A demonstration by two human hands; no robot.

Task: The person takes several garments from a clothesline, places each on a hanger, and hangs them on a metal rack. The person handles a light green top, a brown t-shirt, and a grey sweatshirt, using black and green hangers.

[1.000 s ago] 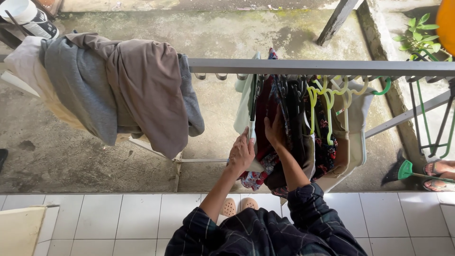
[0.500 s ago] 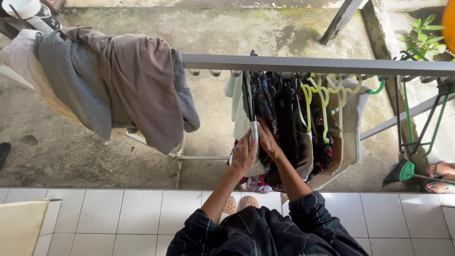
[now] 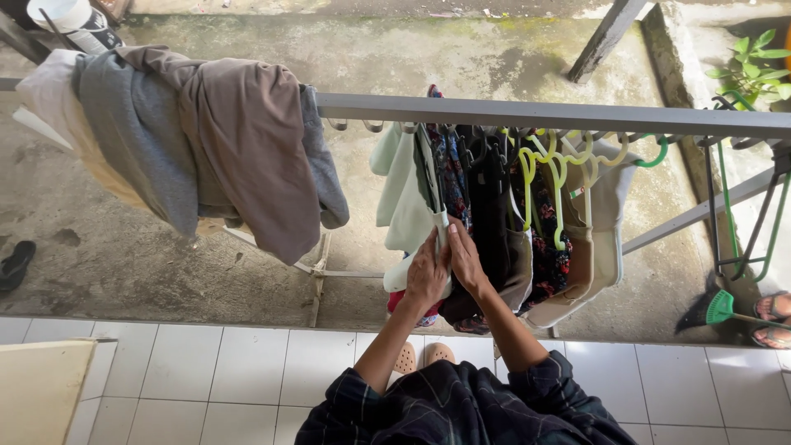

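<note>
Where white tiles (image 3: 206, 371) meet stained concrete (image 3: 148, 272), both hands (image 3: 445, 264) seemingly pinch a hanging garment (image 3: 404, 206).

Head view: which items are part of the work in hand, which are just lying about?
In hand:
left hand
right hand
pale garment
hangers
rail

Lying about:
brown cloth
broom
plant
sandal

Fingertips of both hands (image 3: 445, 268) hidden among hung clothes (image 3: 494, 214); sandalled feet (image 3: 773, 320) cut off at right edge.
</note>
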